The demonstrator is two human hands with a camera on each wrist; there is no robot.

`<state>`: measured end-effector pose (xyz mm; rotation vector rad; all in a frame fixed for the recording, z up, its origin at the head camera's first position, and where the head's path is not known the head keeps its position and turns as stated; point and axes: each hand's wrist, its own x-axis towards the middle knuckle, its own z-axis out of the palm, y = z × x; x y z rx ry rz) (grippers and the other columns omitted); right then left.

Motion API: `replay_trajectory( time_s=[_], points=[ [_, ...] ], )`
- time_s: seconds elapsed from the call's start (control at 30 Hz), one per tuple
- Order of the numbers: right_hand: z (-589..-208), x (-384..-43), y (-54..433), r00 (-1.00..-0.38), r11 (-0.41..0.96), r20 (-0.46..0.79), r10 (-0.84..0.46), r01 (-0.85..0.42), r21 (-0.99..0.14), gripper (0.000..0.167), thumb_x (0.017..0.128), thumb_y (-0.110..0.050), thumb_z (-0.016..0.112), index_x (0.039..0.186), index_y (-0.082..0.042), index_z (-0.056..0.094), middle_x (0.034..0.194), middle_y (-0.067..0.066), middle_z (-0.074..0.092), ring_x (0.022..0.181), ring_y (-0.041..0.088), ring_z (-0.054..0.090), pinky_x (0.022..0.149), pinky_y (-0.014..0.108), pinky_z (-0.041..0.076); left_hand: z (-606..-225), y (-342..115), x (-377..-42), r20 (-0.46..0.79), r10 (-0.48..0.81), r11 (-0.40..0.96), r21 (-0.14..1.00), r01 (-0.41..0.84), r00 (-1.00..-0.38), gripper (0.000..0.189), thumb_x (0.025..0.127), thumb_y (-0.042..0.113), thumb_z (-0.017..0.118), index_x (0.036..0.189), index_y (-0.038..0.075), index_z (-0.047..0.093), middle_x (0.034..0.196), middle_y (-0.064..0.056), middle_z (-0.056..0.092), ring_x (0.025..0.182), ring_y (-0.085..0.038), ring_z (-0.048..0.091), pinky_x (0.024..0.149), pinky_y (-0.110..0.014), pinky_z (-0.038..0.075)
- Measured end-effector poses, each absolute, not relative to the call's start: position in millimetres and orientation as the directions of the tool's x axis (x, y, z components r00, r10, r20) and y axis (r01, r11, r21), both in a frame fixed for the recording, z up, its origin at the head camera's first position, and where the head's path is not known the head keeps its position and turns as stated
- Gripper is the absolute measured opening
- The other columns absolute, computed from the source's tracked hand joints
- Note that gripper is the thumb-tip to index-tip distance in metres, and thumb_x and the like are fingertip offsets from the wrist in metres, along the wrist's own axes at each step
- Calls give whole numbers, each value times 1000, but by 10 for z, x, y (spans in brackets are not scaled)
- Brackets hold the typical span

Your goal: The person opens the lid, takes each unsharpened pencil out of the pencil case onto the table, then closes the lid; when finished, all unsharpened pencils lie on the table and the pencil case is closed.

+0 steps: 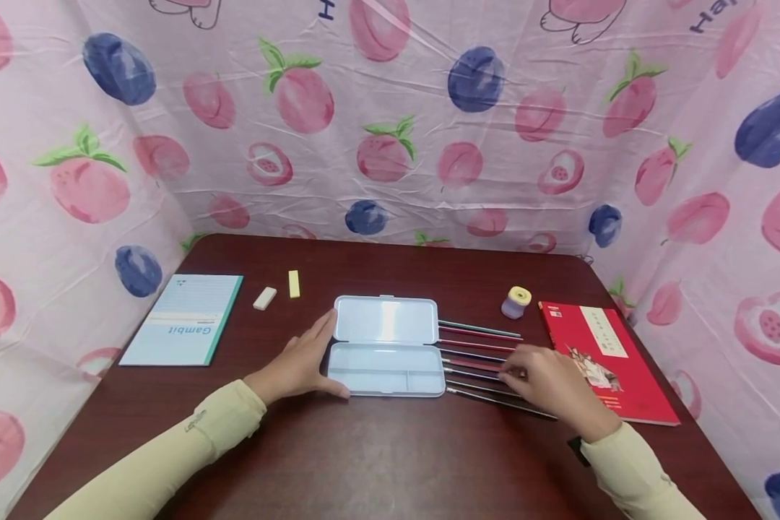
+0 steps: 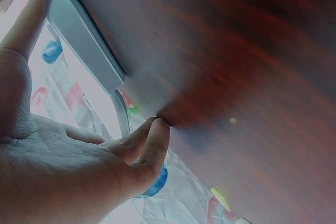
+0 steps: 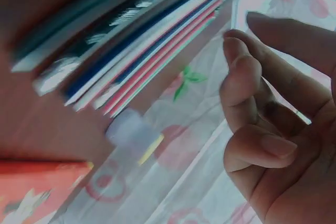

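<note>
A light-blue plastic pencil case (image 1: 386, 318) lies opened flat in the middle of the table, its lower half split into compartments with nothing in them. My left hand (image 1: 299, 361) spans its left side, fingers and thumb spread, thumb at the front corner. In the left wrist view the thumb (image 2: 26, 24) lies against the case wall (image 2: 84, 35). Right of the case, several slim pencil-like sticks (image 1: 481, 332) lie side by side. Over their right ends hovers my right hand (image 1: 552, 386), fingers loosely bent; the right wrist view shows no stick between its fingers (image 3: 241, 80).
At the left lies a pale-blue notebook (image 1: 182, 318). A white eraser (image 1: 264, 298) and a yellow strip (image 1: 294, 284) sit behind the left hand. A small purple-and-yellow container (image 1: 516, 302) stands at back right, near a red book (image 1: 611, 361). Fruit-print cloth (image 1: 390, 108) hangs around the table.
</note>
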<state>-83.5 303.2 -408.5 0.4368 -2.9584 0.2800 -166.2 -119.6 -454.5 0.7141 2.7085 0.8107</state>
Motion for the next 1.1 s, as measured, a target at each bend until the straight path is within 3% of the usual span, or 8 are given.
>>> replay_trajectory(
  time_s=[0.17,0.3,0.43,0.53,0.63,0.8,1.1],
  points=[
    [-4144,-1218,2796,-935,910,235,-267,-325,-257,14,91,-21,85,102,-13,83,96,2,78,86,19,73,81,46,62,-4547,-1207,-1662,-74,510,732,561,387,-857,149,70,56,98,172,4,3,180,-19,10,165,-40,22,122,-74,29],
    [-4207,-1554,2561,-932,861,257,-256,-340,-378,25,99,-20,77,120,-6,78,117,11,75,108,30,72,96,53,59,-4557,-1201,-1663,-79,505,734,564,379,-860,149,69,56,98,172,4,3,181,-18,9,165,-39,22,123,-73,29],
    [-4242,-1846,2366,-947,825,210,-242,-315,-469,44,106,-23,66,144,-2,64,144,20,64,135,39,60,113,59,49,-4561,-1174,-1664,-88,504,731,574,370,-859,149,69,56,98,172,5,2,181,-18,9,166,-38,21,123,-74,27],
    [-4266,-2022,2259,-959,810,163,-232,-283,-513,51,110,-26,59,154,-1,54,156,23,55,148,41,50,122,60,40,-4558,-1152,-1665,-91,507,728,578,369,-857,150,69,57,98,172,5,2,181,-17,8,166,-38,22,124,-73,27],
    [-4271,-2137,2169,-965,790,111,-238,-258,-557,52,112,-28,55,154,2,53,156,24,56,147,41,53,120,58,44,-4551,-1141,-1664,-96,502,733,575,364,-860,150,69,57,98,172,4,1,181,-18,8,166,-38,21,124,-72,28],
    [-4273,-2201,2059,-970,799,52,-237,-225,-557,48,112,-34,55,142,2,65,143,22,68,135,38,64,110,55,54,-4544,-1143,-1658,-114,488,743,574,344,-865,152,68,57,98,171,2,0,181,-20,5,167,-38,18,125,-72,26],
    [-4172,-2044,2007,-958,817,198,-207,-280,-504,36,107,-36,65,126,-7,77,127,12,74,120,32,70,101,53,56,-4525,-1184,-1670,-118,477,751,570,334,-871,152,68,56,98,169,-3,1,179,-25,5,166,-41,19,125,-70,27]
  ],
)
